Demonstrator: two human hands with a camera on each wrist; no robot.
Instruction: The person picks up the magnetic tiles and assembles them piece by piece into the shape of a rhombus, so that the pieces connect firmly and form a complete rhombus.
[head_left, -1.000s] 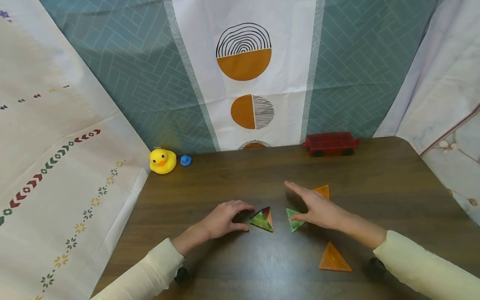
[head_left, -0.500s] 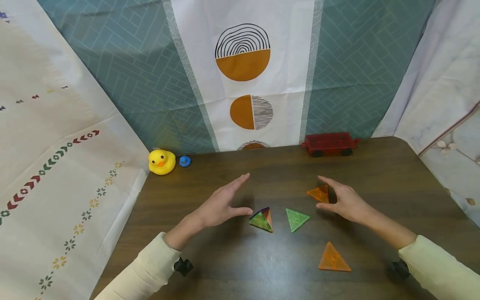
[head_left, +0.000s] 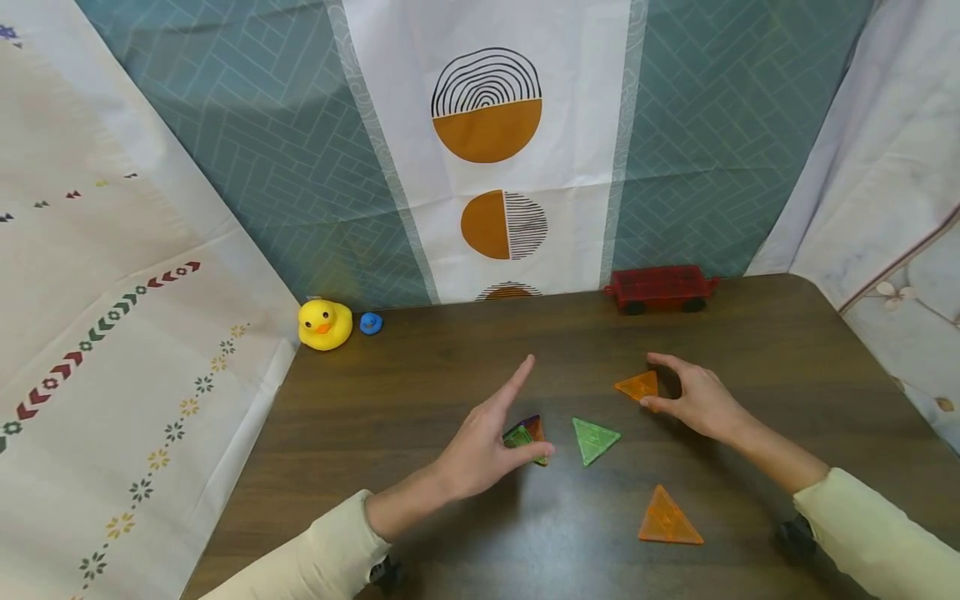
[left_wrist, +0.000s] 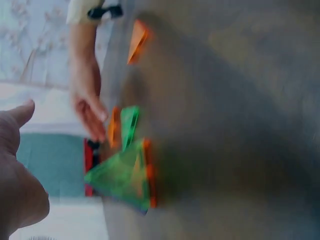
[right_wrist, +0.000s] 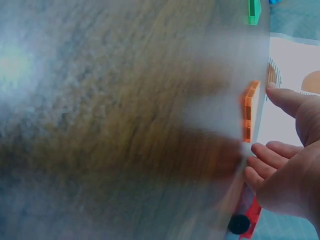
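Note:
My left hand (head_left: 483,446) is held over the table with its fingers straight and thumb spread, partly covering a small pyramid of see-through triangle tiles (head_left: 536,428) in the head view. The pyramid has green, orange and purple faces; the left wrist view shows its green face (left_wrist: 122,172). Fingers and thumb spread apart, my right hand (head_left: 701,402) is beside a flat orange triangle tile (head_left: 636,386). In the right wrist view this orange tile (right_wrist: 250,112) lies by the thumb and fingers, not pinched. Between the hands lies a green triangle tile (head_left: 595,440).
Another orange triangle tile (head_left: 667,518) lies nearer the front. A red wagon (head_left: 663,288) stands at the table's back edge. A yellow duck (head_left: 325,325) and a small blue duck (head_left: 371,323) sit at the back left. Patterned cloths hang around the table.
My right hand has moved off the green tile, rightward to the far orange tile. The left hand has spread its fingers and moved right, now partly covering the pyramid. The tiles have not moved.

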